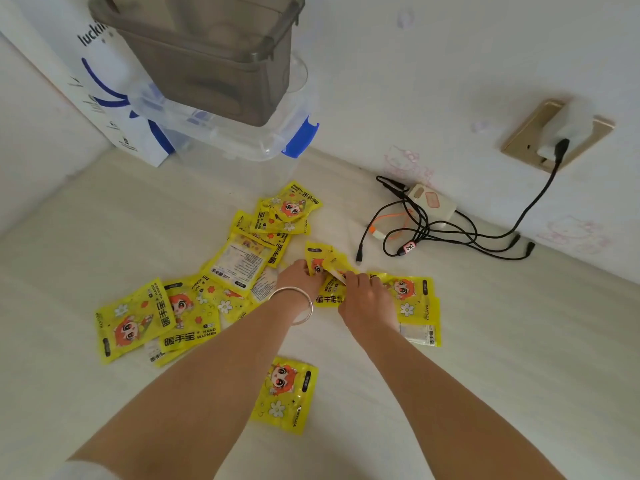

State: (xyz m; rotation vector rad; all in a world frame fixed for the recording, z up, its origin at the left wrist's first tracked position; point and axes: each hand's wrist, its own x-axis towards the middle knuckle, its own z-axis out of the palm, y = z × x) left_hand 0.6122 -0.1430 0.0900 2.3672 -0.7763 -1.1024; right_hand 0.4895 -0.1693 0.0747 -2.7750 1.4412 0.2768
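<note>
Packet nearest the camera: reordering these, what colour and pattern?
The packet is yellow with an orange-haired cartoon figure and white flowers; head view.

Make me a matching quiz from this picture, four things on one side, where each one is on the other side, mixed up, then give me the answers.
Things:
1. silver bangle
2. grey bin
3. white adapter
4. yellow packet

Places:
A. stacked on the clear box
B. plugged into the wall socket
C. around the wrist of the left hand
D. pinched between the left hand and the right hand

Pairs: 1-C, 2-A, 3-B, 4-D
</note>
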